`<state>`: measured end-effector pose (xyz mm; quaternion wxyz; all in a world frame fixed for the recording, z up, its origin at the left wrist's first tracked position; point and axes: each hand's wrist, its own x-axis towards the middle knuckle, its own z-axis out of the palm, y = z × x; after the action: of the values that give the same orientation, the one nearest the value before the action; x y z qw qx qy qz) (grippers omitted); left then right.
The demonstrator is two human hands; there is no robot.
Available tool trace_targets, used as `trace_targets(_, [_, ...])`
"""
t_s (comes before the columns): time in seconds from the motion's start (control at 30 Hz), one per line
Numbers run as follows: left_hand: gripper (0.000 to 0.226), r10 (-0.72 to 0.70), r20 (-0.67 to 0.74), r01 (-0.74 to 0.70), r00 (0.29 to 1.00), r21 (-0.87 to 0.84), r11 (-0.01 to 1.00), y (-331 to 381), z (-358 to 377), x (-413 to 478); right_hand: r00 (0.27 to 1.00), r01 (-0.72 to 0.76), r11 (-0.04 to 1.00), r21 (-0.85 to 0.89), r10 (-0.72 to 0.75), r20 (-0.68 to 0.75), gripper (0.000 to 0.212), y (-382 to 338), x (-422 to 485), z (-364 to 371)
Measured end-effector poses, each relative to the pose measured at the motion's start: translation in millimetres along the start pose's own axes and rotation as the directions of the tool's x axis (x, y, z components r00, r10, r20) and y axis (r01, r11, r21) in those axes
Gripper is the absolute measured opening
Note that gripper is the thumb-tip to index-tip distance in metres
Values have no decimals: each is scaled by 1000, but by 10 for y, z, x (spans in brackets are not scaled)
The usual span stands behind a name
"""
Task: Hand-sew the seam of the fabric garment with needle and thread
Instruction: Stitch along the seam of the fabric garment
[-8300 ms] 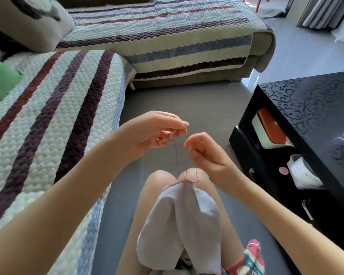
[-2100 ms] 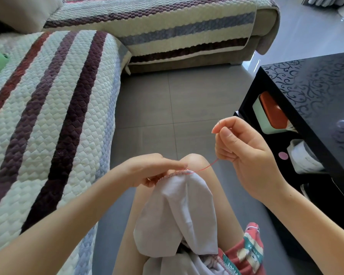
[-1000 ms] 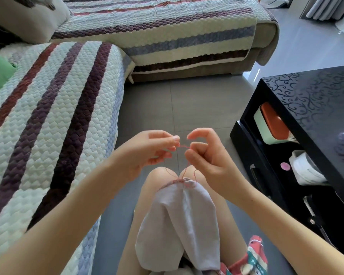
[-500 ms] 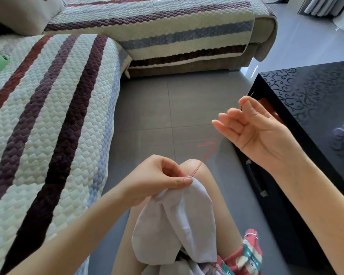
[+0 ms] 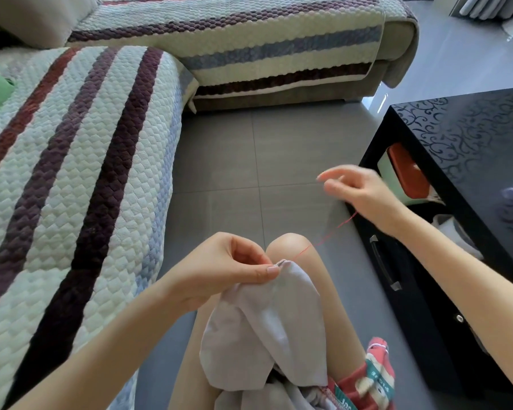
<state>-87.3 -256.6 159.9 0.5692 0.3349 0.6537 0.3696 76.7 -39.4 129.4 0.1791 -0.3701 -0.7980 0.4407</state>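
Observation:
A pale lilac fabric garment (image 5: 267, 327) hangs over my knees. My left hand (image 5: 228, 267) pinches its top seam edge between thumb and forefinger. A red thread (image 5: 326, 238) runs taut from that seam up and to the right, ending under the palm of my right hand (image 5: 365, 193). That hand is raised beside the black table, blurred, with its fingers loosely curled and pointing left. The needle is not visible; the hand hides where the thread ends.
A quilted striped sofa cover (image 5: 71, 173) fills the left and the back. A black coffee table (image 5: 471, 149) stands close on the right, with an orange-lidded container (image 5: 409, 176) on its lower shelf. Grey floor tiles lie ahead. A red patterned cloth (image 5: 376, 377) lies by my thigh.
My right hand has turned palm down and dropped slightly, still drawing the thread out to the right. My left hand keeps its pinch on the seam.

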Motion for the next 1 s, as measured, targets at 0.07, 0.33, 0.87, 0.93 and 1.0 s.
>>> trace_targets(0.07, [13,5,-5,-5,1000,-5,1000,-3,-3,6,929,59,993,104,-93,359,12,-252,-264,144])
trace_targets(0.33, [19,45,13,-45,999,-4,999,-20,-5,-8,859,376,925,-56,-326,394,23,-352,-580,425])
trace_targets(0.87, [26,102,-140,-81,985,149,986,-75,188,-88,809,574,807,-137,-534,243,30,-701,-588,307])
trace_targets(0.93, [26,120,-153,-103,981,117,988,-78,200,-103,811,574,807,-138,-537,232,28,-717,-585,301])
trace_targets(1.0, [23,137,-172,-122,975,99,988,-86,200,-114,811,575,807,-137,-540,225,26,-732,-586,295])
